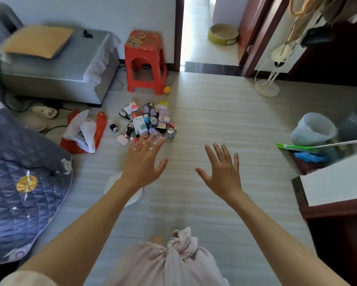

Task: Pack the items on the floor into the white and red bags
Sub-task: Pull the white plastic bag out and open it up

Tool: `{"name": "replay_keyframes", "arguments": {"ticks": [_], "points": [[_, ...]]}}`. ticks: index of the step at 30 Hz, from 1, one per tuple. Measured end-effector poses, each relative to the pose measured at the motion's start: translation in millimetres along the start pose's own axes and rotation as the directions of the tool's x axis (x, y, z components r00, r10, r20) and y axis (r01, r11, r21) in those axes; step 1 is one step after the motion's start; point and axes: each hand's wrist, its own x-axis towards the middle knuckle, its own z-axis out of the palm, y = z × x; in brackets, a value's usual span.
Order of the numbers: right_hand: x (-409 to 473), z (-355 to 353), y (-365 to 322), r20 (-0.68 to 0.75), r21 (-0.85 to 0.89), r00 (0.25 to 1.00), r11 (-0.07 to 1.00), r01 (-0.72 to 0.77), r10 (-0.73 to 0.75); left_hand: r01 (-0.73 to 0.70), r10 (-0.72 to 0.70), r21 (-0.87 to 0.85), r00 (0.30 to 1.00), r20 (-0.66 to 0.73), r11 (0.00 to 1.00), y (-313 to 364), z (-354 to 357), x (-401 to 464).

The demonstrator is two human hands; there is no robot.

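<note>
Tiled floor's items (147, 120) beyond open hands (181, 170)

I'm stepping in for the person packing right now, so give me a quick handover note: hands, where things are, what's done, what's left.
Left hand: open, fingers spread, reaching toward the near edge of the pile, holding nothing.
Right hand: open, above bare floor, holding nothing.
Pile of small boxes and bottles: on the floor in front of the red stool.
White bag lies crumpled on the red bag, left of the pile.
Done: no packing visible yet.
Left: open the bags, pack the whole pile.
</note>
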Motion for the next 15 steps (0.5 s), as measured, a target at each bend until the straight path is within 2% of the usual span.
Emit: {"name": "replay_keyframes", "arguments": {"ticks": [10,15], "points": [[200.6,7.9,-2.5,0.048,0.012,0.995,0.997,0.081,-0.082,0.095,-0.093,-0.022,0.992,0.080,0.995,-61.6,13.3,171.5],[312.5,12.6,-14.4,0.074,0.003,0.994,0.996,0.085,-0.085,0.143,-0.139,-0.050,0.988,0.065,0.988,-112.9,13.3,271.1]]}}
